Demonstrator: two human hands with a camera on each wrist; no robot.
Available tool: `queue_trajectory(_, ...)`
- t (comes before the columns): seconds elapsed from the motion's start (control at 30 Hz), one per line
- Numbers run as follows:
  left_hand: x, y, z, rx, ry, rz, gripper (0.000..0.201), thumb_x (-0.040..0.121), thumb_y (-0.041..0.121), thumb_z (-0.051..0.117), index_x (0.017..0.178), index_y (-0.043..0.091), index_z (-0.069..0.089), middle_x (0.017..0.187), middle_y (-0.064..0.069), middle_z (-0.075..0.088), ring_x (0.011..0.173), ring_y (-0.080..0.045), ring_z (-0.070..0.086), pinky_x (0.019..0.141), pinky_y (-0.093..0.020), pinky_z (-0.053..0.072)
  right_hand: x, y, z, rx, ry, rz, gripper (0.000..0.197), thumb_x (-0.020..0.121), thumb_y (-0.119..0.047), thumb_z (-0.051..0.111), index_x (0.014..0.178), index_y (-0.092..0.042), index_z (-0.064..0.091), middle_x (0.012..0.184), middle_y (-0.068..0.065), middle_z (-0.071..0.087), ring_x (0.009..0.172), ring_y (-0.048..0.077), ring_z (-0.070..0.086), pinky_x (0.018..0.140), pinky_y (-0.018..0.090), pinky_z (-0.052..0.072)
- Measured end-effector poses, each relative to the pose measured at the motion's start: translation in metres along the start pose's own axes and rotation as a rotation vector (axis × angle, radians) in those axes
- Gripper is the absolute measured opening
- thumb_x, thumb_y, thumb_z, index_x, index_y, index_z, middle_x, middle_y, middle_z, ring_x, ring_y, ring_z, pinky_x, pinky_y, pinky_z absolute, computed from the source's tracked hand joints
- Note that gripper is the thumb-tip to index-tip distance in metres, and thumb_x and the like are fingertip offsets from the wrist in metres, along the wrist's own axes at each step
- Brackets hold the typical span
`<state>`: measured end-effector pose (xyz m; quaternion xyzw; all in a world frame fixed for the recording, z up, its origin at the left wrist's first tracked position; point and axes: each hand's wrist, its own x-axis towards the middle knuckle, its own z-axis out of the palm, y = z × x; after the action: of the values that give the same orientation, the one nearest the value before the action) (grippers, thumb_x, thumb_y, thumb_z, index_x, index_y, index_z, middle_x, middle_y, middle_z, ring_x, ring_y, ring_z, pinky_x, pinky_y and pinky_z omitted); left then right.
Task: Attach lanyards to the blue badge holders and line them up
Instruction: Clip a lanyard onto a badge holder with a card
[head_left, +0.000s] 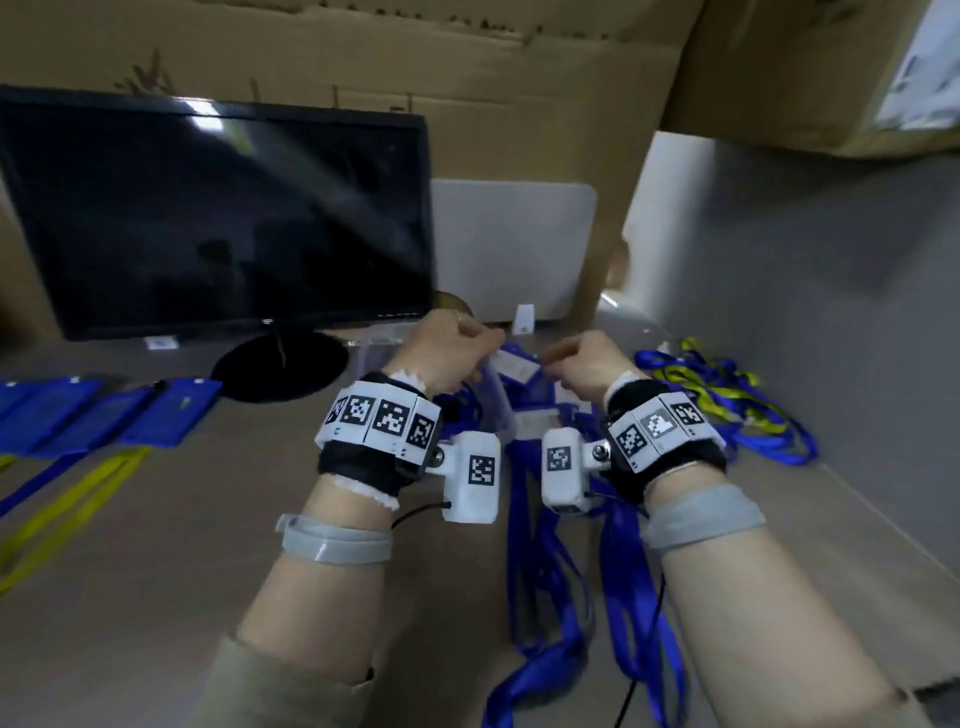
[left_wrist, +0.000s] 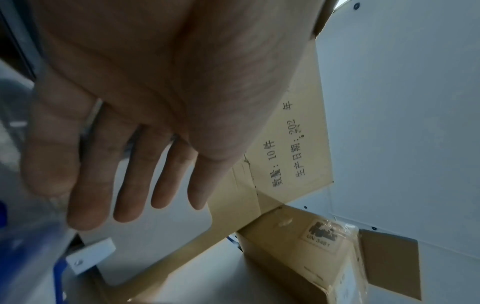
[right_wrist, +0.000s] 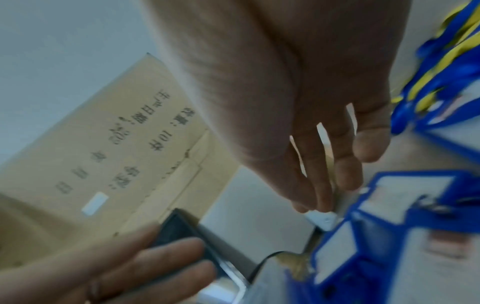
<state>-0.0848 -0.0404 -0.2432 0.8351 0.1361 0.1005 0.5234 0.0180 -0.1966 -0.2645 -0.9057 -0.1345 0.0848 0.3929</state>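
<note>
Both hands hover over a heap of blue badge holders (head_left: 519, 370) with white card inserts at the table's middle back. My left hand (head_left: 480, 345) has straight fingers (left_wrist: 130, 185) beside a clear plastic wrapper (left_wrist: 31, 236). My right hand (head_left: 555, 359) reaches in from the right with fingers stretched out. Its fingertips (right_wrist: 324, 197) touch a small white piece (right_wrist: 322, 219) at the edge of the blue badge holders (right_wrist: 389, 205). The thumb is hidden. Several finished blue holders (head_left: 166, 413) lie in a row at the left with lanyards (head_left: 78, 499) trailing toward me.
A black monitor (head_left: 218, 208) on a round base (head_left: 280, 364) stands at back left. Blue lanyards (head_left: 545, 571) run from the heap to the table's near edge. A tangle of blue and yellow lanyards (head_left: 727, 395) lies at right by a grey wall (head_left: 831, 312). Cardboard boxes (left_wrist: 298, 144) rise behind.
</note>
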Motion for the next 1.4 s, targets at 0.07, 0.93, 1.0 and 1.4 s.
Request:
queue_trajectory(0.07, 0.006, 0.003, 0.018, 0.001, -0.04, 0.002, 0.024, 0.098, 0.032, 0.06, 0.105, 0.011, 0.068, 0.1, -0.011, 0.072, 0.079, -0.021, 0.064, 0.065, -0.03, 0.046, 0.001, 0.026, 0.001, -0.087, -0.092, 0.049, 0.032, 0.085, -0.002, 0.07, 0.116, -0.011, 0.073, 0.117, 0.007, 0.07, 0.104, 0.022, 0.065, 0.087, 0.032, 0.054)
queue_trajectory(0.93, 0.027, -0.003, 0.029, -0.143, 0.099, 0.092, 0.065, 0.091, 0.04, 0.069, 0.145, 0.015, 0.04, 0.123, 0.005, 0.06, 0.104, -0.009, 0.056, 0.075, -0.019, 0.044, 0.005, 0.017, 0.002, 0.37, 0.207, -0.199, 0.074, 0.065, -0.033, 0.091, 0.126, -0.02, 0.051, 0.107, -0.005, 0.068, 0.092, 0.012, 0.07, 0.077, 0.032, 0.061)
queue_trajectory(1.0, 0.023, -0.004, 0.024, -0.123, 0.129, 0.108, 0.08, 0.09, 0.041, 0.071, 0.152, 0.017, 0.028, 0.123, 0.007, 0.053, 0.108, -0.005, 0.049, 0.087, -0.02, 0.041, 0.004, 0.006, -0.001, 0.292, 0.189, -0.295, 0.077, 0.064, -0.022, 0.092, 0.129, -0.025, 0.05, 0.109, -0.006, 0.068, 0.093, 0.01, 0.07, 0.079, 0.033, 0.061)
queue_trajectory(1.4, 0.026, -0.013, 0.025, 0.07, 0.023, 0.118, 0.049, 0.095, 0.032, 0.065, 0.14, 0.016, 0.053, 0.13, -0.005, 0.063, 0.118, -0.018, 0.059, 0.095, -0.03, 0.044, -0.006, 0.006, -0.029, -0.207, 0.584, -0.019, 0.056, 0.092, -0.01, 0.051, 0.139, -0.04, 0.046, 0.121, 0.003, 0.067, 0.108, 0.035, 0.063, 0.076, 0.036, 0.043)
